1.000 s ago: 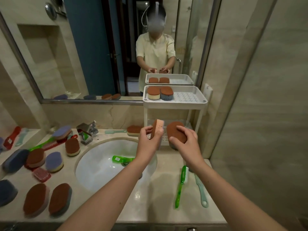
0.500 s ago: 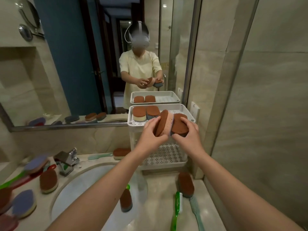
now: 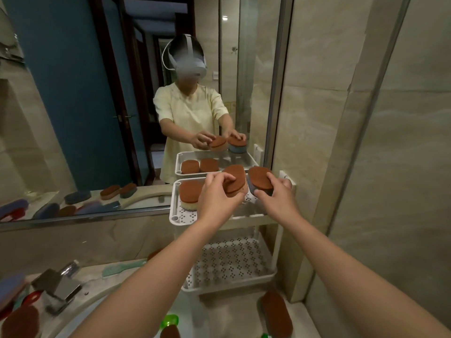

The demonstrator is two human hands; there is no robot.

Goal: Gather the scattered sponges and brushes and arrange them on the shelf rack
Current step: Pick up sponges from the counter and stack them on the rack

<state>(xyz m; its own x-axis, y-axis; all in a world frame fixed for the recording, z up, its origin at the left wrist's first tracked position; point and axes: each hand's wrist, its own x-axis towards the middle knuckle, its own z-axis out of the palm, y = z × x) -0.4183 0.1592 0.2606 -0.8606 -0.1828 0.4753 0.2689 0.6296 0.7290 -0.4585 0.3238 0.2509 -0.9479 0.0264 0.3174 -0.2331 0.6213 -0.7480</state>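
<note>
A white two-tier shelf rack (image 3: 176, 217) stands on the counter against the mirror. On its top tier lies a brown-topped sponge (image 3: 189, 193) at the left. My left hand (image 3: 218, 196) grips a brown-topped sponge with a beige base (image 3: 236, 178) just above the top tier. My right hand (image 3: 277, 195) grips a brown-topped sponge with a blue-grey base (image 3: 258, 179) beside it, over the tier's right part. The lower tier (image 3: 229, 264) holds nothing that I can see.
A brown sponge (image 3: 277, 313) lies on the counter below the rack. Faucet (image 3: 57, 286), sink rim, a pale green brush (image 3: 122, 268), a green brush handle (image 3: 169, 320) and more sponges (image 3: 20, 322) sit at the lower left. Mirror behind, tiled wall right.
Both hands rose from the counter level to the rack's top tier, carrying a sponge each. The sponges went from tilted on edge to brown side up, spread side by side.
</note>
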